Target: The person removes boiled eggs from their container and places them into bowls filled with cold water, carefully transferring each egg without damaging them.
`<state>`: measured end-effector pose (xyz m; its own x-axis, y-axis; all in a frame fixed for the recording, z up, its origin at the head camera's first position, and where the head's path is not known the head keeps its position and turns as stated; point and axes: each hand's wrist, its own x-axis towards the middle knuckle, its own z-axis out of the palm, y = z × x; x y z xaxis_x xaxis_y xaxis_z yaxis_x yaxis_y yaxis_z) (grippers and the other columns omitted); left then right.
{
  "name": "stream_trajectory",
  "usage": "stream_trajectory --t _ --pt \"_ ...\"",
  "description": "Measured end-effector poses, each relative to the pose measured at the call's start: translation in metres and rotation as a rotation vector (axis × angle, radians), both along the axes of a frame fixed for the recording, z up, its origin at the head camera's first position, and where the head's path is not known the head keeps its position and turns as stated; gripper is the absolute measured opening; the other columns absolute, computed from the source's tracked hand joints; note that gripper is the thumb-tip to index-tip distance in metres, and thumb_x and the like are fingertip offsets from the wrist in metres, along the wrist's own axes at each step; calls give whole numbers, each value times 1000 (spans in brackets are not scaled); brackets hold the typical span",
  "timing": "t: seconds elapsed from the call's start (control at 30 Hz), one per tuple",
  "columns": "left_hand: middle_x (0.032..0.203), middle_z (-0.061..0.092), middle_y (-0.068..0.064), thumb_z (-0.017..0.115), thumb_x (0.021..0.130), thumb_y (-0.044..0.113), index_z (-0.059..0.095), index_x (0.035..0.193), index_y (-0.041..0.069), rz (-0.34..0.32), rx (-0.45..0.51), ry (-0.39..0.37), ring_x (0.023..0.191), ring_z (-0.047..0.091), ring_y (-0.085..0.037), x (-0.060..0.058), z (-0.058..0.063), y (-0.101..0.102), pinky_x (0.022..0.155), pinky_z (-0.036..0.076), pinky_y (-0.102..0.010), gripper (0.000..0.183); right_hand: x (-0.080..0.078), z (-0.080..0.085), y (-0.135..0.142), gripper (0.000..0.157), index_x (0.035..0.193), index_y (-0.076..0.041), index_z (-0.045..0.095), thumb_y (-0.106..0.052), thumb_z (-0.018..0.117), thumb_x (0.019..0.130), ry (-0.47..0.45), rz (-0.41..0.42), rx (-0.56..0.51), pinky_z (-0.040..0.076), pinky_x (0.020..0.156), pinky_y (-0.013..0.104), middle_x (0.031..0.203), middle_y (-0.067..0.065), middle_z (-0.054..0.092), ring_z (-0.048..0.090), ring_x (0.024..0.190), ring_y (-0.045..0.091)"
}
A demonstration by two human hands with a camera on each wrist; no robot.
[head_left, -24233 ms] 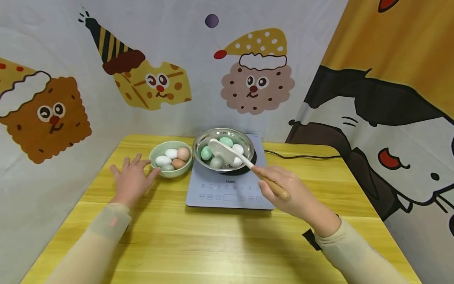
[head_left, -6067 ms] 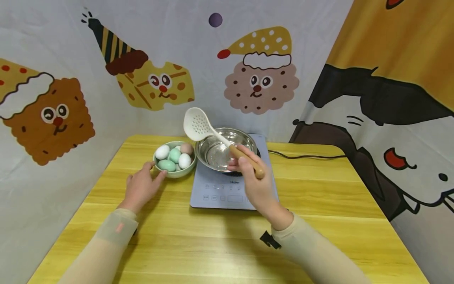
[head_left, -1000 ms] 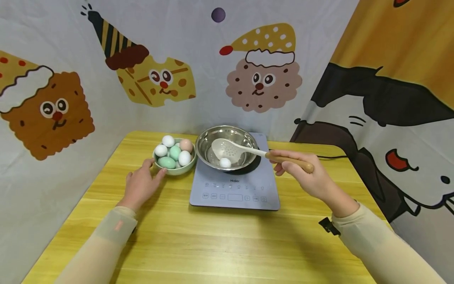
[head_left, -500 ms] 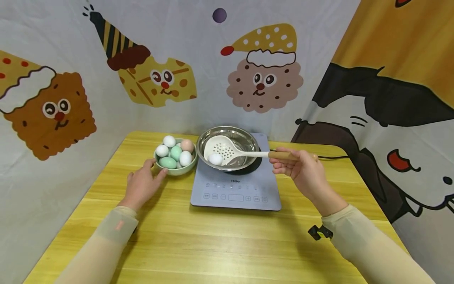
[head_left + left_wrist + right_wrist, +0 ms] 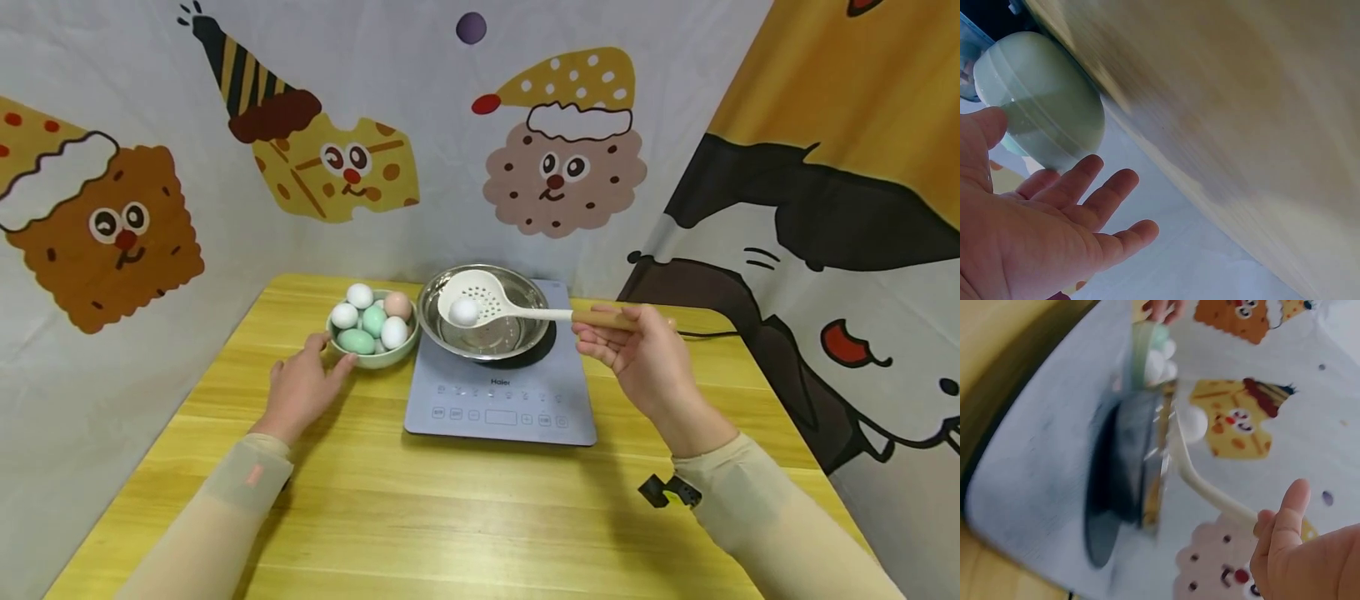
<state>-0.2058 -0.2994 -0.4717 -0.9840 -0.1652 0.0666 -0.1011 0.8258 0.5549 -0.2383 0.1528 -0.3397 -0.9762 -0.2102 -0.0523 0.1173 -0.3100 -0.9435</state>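
Observation:
My right hand [image 5: 648,367] grips the wooden handle of a white slotted ladle [image 5: 540,314]. One white egg [image 5: 464,312] lies in the ladle's head, above the steel basin [image 5: 510,337]. The right wrist view places the egg [image 5: 1192,424] and ladle [image 5: 1216,497] just over the basin's rim. My left hand [image 5: 300,392] is at the pale green bowl [image 5: 386,358], which holds several white, green and pinkish eggs [image 5: 356,341]. In the left wrist view its thumb touches the bowl's wall [image 5: 1047,94], and the other fingers are spread and loosely extended.
Beneath the basin is a grey induction cooktop [image 5: 498,400], its control panel facing me. A black cord [image 5: 705,335] runs right from behind it. The wooden table [image 5: 465,508] ends at a cartoon-printed cloth [image 5: 442,192] at the back and sides.
Several eggs sat in the basin 24 seconds ago. One second ago a white egg lay at the basin's bottom; now the ladle has lifted it. The left hand stays at the bowl.

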Motion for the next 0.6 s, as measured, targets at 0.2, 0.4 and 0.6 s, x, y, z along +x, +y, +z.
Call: stream_trajectory --t 0.2,0.4,0.6 --pt "158 51 -33 53 110 53 37 161 -3 5 2 5 136 55 -57 1 -1 -4 119 20 -80 77 1 11 -41 43 134 5 59 -26 35 116 -12 -9 -26 64 96 35 127 17 77 78 109 26" --pt "159 50 -31 54 110 53 36 162 -1 14 10 -12 139 54 -56 1 -3 -4 120 18 -80 77 -3 6 -90 48 141 11 52 -24 34 115 -3 -8 -36 65 95 37 128 22 74 77 105 25" --pt "160 50 -30 55 110 51 37 162 0 22 9 -9 140 54 -55 -1 0 -3 122 17 -79 75 2 -8 -127 45 136 9 60 -24 40 112 84 -6 -5 67 88 37 119 23 77 77 94 22"
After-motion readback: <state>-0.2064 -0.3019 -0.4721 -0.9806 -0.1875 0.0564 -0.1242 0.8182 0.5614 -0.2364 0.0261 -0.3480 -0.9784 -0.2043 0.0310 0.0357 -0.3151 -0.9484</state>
